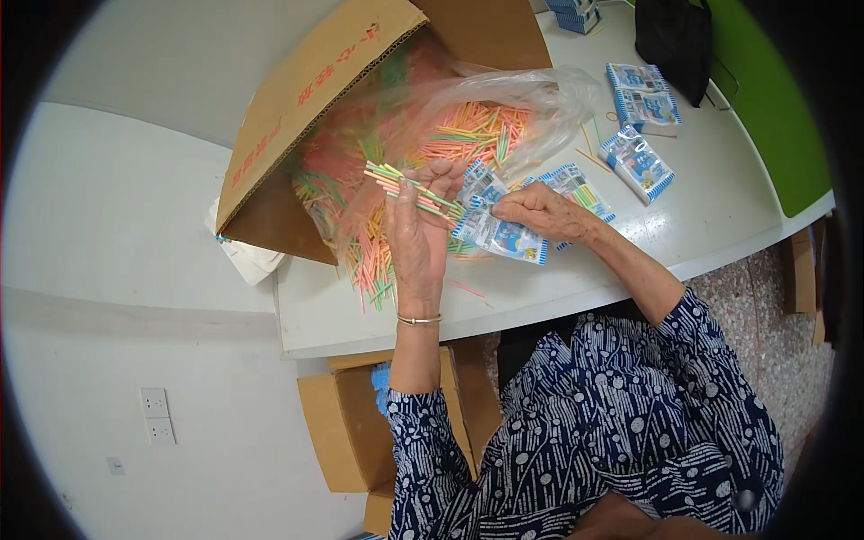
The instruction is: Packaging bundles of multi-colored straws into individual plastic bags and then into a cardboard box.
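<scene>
We hold a small bundle of thin coloured plastic sticks (pixel 407 187) in our left hand (pixel 416 236), fingers curled tight around it. Our right hand (pixel 538 211) pinches a small blue-and-white printed plastic packet (pixel 500 236) on the white table (pixel 576 288), beside the clear plastic bag (pixel 504 108) of sticks spilling from the tipped brown cardboard box (pixel 297 99). Three filled packets (pixel 641 164) lie well apart.

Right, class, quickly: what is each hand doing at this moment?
Left hand: closed on a bundle of coloured sticks.
Right hand: closed on a small blue-and-white packet on the white table.
</scene>
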### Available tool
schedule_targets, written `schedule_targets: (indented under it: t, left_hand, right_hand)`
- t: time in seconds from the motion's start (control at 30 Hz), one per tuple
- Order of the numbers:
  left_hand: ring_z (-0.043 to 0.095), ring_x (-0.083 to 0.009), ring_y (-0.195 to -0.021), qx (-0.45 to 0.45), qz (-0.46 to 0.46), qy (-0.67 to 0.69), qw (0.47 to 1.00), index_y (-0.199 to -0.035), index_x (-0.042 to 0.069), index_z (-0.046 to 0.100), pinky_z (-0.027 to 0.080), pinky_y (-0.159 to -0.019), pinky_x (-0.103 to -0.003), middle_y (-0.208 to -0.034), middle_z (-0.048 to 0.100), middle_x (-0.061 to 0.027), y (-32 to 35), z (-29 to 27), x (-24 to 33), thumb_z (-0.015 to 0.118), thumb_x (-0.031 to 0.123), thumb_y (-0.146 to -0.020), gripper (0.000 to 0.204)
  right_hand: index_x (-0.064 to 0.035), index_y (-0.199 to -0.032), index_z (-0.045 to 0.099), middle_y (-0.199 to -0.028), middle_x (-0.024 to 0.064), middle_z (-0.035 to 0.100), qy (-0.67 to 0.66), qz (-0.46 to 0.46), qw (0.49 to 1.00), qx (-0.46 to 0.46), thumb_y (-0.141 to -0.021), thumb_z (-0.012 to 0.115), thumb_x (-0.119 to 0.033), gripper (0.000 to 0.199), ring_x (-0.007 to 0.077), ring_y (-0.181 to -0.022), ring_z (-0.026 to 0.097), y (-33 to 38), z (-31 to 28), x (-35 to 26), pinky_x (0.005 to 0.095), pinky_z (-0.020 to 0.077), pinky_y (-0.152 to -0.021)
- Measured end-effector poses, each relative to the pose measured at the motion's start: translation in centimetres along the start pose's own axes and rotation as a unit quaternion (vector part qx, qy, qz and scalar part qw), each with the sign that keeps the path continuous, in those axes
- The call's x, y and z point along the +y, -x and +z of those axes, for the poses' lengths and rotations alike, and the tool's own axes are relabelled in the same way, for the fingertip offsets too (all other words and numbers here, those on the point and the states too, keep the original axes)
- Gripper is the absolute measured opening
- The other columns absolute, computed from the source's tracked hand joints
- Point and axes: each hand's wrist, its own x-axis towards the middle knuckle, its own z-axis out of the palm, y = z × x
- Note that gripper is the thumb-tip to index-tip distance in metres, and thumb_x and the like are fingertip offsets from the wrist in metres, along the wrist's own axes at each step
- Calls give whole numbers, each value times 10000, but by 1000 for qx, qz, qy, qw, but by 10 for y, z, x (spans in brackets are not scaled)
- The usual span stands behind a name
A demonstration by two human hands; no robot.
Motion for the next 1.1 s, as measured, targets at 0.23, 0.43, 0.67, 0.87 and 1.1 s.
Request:
schedule_targets:
  t: [0.23,0.43,0.67,0.87,1.1]
  left_hand:
    - [595,-317,-1053,-6,-1,-20,1000,-1059,27,469,470,-941,-420,-1079,584,-192,7,11,-4,398,214,-991,212]
    - [592,-320,-1058,-25,1,-63,998,-1071,7,444,467,-947,-422,-1071,579,-201,16,16,-11,364,205,-1002,225]
    - [543,-286,-1099,-18,6,-159,987,-1038,28,451,422,-982,-412,-1134,566,-229,25,17,-15,389,226,-995,212]
    - [529,-267,-1113,-40,18,-209,977,-1061,21,436,398,-1000,-415,-1156,561,-225,30,17,-13,377,227,-994,224]
    - [520,-205,-1108,-48,-36,-214,975,-1217,-39,449,395,-987,-328,-1211,548,-154,36,10,-18,345,208,-1004,342]
  right_hand:
    - [-13,-668,491,-587,-35,418,-47,2,998,-50,-976,491,-293,416,58,-571,370,1,0,-5,258,340,-519]
    - [-14,-679,495,-589,-41,416,-50,-7,997,-56,-978,484,-301,415,56,-573,368,2,0,-3,256,342,-526]
    - [3,-718,518,-629,-45,461,-27,-8,998,-47,-978,486,-293,395,49,-612,393,3,-2,3,249,363,-552]
    - [14,-733,527,-634,-25,466,-30,-14,998,-53,-972,501,-267,370,59,-619,404,5,0,-1,260,374,-564]
    - [10,-750,532,-659,-3,493,-36,-14,998,-40,-970,499,-260,350,69,-656,430,7,2,4,257,394,-601]
